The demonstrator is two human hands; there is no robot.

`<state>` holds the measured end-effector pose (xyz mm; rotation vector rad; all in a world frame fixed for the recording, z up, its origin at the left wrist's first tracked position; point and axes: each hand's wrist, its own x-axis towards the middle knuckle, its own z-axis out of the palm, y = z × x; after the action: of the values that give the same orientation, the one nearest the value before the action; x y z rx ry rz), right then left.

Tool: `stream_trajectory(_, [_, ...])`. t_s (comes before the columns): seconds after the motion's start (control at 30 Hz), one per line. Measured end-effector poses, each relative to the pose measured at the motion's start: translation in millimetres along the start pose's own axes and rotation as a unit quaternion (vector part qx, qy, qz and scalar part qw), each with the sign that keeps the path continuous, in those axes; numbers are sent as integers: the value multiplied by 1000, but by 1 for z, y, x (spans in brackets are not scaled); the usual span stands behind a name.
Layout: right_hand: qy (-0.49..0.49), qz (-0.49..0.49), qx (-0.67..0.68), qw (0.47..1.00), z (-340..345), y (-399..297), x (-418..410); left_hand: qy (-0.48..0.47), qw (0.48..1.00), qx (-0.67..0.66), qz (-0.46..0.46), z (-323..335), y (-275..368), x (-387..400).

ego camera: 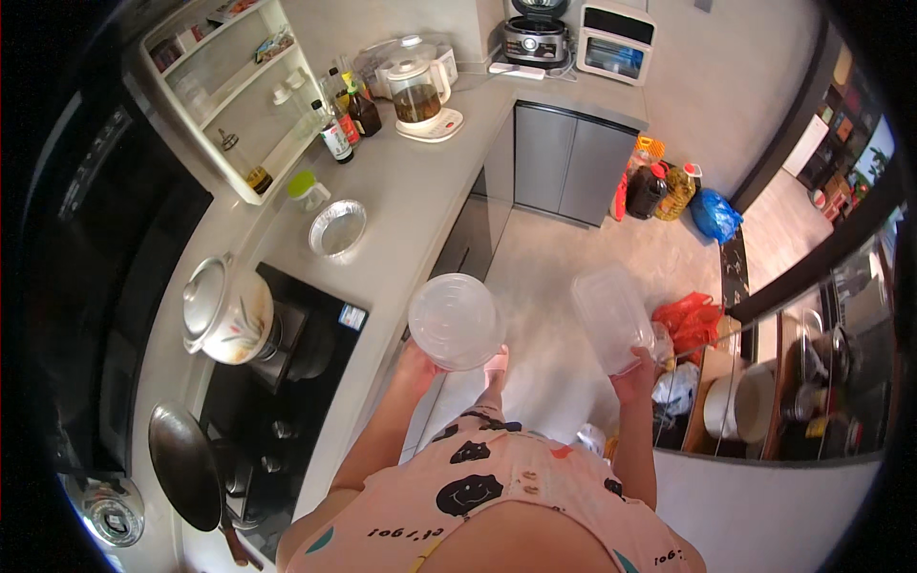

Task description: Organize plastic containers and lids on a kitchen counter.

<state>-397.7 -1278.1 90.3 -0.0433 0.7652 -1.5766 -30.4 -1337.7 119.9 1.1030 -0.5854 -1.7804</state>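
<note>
My left hand [419, 367] grips a round, clear plastic container [456, 321] by its near edge, in front of the counter's edge. In my right hand [633, 376] is a rectangular, clear plastic container [610, 315], held by its near end and tilted above the floor. The two containers are apart from each other. My left fingers are partly hidden beneath the round container. To the left, a foil bowl [338, 229] sits on the countertop [408, 204] beside a small jar with a green lid [306, 189].
A lidded pot [229, 315] and a wok [185, 465] stand on the black gas hob [322, 358] at left. A glass kettle [417, 100] and sauce bottles [337, 136] line the counter. At right are oil jugs [673, 193], a red bag [689, 322] and a shelf rack [774, 422].
</note>
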Motion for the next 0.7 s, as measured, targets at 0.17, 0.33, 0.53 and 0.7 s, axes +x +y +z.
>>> stream_trajectory(0.17, [29,2,-7,1000,48,-15,106,12,999,-27,15,25,42,104])
stream_trajectory(0.33, [44,-7,-9,999,103,-51,211,-46,999,-4,24,59,94,207])
stream_trajectory(0.53, [33,1,5,999,133,-74,319,-45,999,10,26,110,133,312])
stream_trajectory(0.7, [51,33,-42,997,168,-112,426,-36,999,-17,29,152,153,387])
